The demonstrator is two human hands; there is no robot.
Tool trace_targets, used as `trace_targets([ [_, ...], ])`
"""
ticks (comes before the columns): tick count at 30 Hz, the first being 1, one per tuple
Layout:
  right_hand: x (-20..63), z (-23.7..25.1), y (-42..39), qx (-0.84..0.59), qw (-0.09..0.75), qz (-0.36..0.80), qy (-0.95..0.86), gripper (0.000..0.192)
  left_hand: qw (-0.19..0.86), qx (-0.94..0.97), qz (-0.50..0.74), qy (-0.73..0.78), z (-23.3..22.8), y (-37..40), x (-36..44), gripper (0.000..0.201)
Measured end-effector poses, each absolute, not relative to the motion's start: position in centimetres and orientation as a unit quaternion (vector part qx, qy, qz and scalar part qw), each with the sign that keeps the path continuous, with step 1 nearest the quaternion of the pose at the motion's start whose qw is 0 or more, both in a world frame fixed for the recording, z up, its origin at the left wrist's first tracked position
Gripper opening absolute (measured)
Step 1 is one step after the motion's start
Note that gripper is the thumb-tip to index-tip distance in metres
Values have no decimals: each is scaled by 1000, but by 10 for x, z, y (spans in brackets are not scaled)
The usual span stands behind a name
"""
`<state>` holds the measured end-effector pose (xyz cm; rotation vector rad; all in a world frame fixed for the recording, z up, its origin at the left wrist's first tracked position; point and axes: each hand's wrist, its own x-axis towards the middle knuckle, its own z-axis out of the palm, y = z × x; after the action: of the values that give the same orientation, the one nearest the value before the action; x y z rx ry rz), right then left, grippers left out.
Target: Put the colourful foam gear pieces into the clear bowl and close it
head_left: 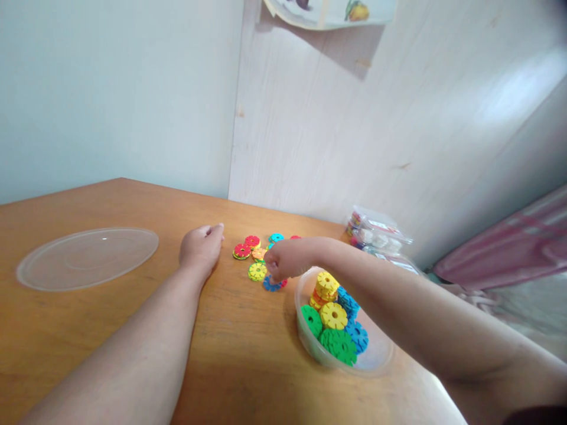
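My left hand rests on the wooden table with its fingers curled closed, and its palm side is hidden. To its right lies a loose group of slotted plastic discs: red discs, a yellow disc, a light blue disc and others. My right hand reaches over these discs with fingers bent down and closed; what they hold, if anything, is hidden. Just below its fingers is a blue disc. Under my right forearm stands a clear plastic tub with yellow, orange, green and blue discs stacked inside.
A clear round lid lies flat on the table at the left. Clear packages are piled by the wall at the back right. Pink cloth hangs at the far right.
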<state>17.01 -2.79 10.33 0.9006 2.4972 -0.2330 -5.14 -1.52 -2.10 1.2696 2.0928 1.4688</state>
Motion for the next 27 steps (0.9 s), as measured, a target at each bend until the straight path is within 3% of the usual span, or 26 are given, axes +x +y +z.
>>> trace_targets([
  [8, 256, 155, -62, 396, 67, -176, 899, 18, 144, 413, 533, 724, -15, -21, -42, 42],
  [18, 338, 144, -93, 435, 153, -242, 854, 18, 143, 408, 538, 724, -8, -26, -41, 38],
  [27, 331, 135, -98, 429, 164, -154, 875, 19, 143, 414, 541, 718, -8, -25, -40, 36],
])
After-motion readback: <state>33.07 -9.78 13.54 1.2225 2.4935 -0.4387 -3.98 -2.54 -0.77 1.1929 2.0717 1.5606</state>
